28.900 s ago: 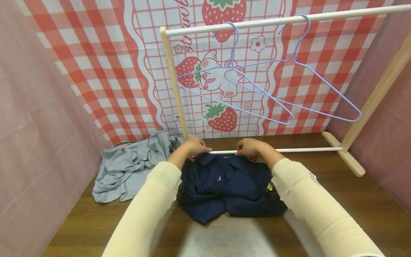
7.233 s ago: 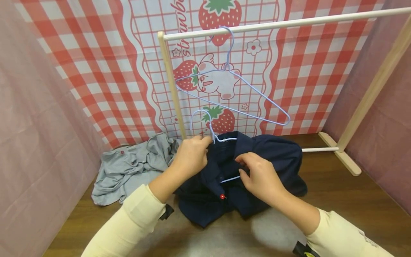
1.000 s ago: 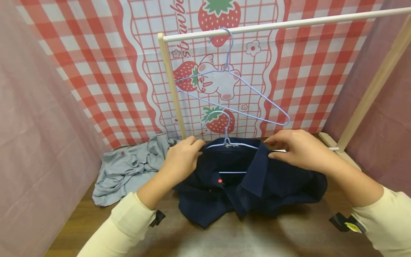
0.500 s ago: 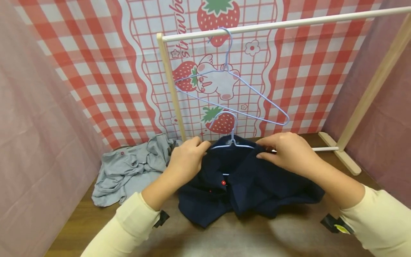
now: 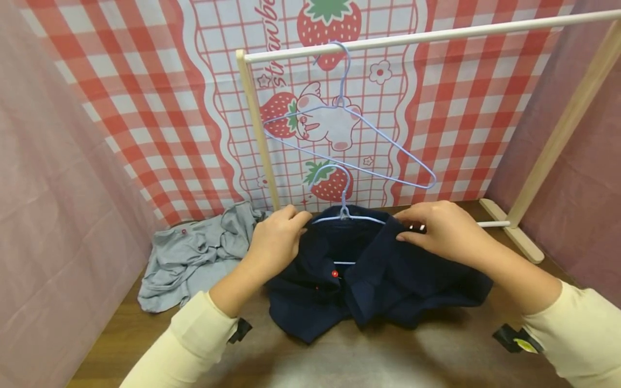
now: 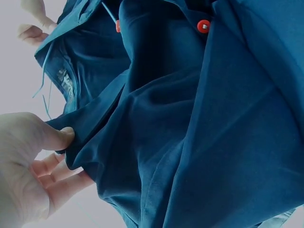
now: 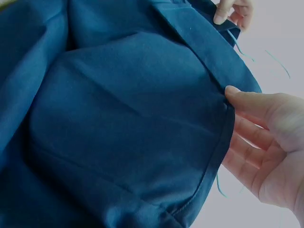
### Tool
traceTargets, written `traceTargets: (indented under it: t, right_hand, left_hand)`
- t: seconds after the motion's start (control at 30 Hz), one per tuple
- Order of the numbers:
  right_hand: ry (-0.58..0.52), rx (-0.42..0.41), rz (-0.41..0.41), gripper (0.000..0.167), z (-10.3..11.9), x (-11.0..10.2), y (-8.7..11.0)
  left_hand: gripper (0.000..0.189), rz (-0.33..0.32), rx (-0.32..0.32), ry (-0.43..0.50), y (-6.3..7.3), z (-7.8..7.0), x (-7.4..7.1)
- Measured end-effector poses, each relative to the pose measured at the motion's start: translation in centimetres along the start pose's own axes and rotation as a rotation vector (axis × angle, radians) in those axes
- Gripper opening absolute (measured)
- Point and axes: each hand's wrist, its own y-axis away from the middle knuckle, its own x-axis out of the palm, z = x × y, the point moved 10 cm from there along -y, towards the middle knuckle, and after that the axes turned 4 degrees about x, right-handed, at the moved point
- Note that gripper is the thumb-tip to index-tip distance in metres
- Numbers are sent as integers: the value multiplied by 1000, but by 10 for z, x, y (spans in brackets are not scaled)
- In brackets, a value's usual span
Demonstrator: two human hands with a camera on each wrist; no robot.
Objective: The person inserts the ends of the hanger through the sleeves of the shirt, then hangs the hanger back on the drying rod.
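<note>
A navy collared shirt (image 5: pixel 378 285) with a red button (image 5: pixel 335 274) lies spread in front of me. Inside it sits a light-blue wire hanger (image 5: pixel 345 211), its hook rising above the neckline and its lower bar showing through the open front. My left hand (image 5: pixel 277 236) pinches the shirt near the left side of the collar; in the left wrist view the thumb (image 6: pixel 61 137) presses on the cloth with fingers behind. My right hand (image 5: pixel 446 229) pinches the opposite side, thumb (image 7: pixel 242 99) by the collar edge in the right wrist view.
Behind the shirt stands a wooden rack with a white top rail (image 5: pixel 417 37) and an upright (image 5: pixel 259 134) at left. A second blue hanger (image 5: pixel 388 137) hangs from the rail. A crumpled grey garment (image 5: pixel 194 258) lies at left on the brown table (image 5: pixel 111 334).
One of two hangers has left the rail and is now inside the navy shirt. Over the last second the hanger and collar shifted right, then back left; both hands kept hold.
</note>
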Motion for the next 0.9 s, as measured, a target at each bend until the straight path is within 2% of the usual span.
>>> traceTargets:
  t: [0.17,0.33,0.47,0.63,0.77,0.9]
  right_hand:
    - [-64,13,25,33,-6,0,1]
    - [-132,62,106,36,-9,6,-1]
    - [-99,65,143,26,-5,10,-3]
    - [-31,30,126,24,1,10,-1]
    - [-4,45,107,27,-1,6,4]
    - [-8,69,95,30,-8,1,10]
  left_hand:
    - [19,-9,4,9,0,-1,-1]
    - [19,-26,25,-6,-1,-6,-3]
    - [16,-42,49,-17,-3,-13,-4]
    - [18,-44,46,13,-5,-15,-4]
    - [23,-12,19,113,-7,-11,-4]
    - [33,64,-60,297,-10,-1,-3]
